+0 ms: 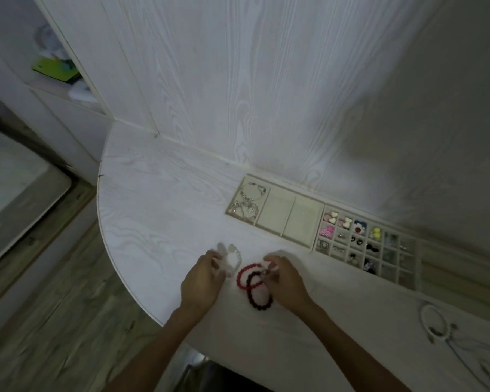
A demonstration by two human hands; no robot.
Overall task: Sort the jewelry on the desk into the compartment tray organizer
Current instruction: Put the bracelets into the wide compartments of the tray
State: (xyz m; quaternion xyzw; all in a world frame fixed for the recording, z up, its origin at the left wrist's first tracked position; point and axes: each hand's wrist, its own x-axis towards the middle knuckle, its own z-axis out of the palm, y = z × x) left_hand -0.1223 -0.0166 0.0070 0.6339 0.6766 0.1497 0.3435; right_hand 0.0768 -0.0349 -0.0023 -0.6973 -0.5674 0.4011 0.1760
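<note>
On the white desk (159, 210) lie a red bead bracelet (245, 274) and a dark maroon bead bracelet (259, 298), overlapping. My right hand (285, 281) pinches them at their upper right. My left hand (203, 281) holds a pale white bead bracelet (234, 257), which looks blurred. Behind them sits a beige three-section tray (276, 212); silver chain bracelets (248, 205) fill its left section. To the right is a many-celled organizer (365, 247) with earrings and small coloured pieces.
More silver chains and a thin bangle (436, 323) lie on the desk at the far right. The desk's curved edge runs down the left, with wooden floor beyond. A white panel wall stands right behind the trays.
</note>
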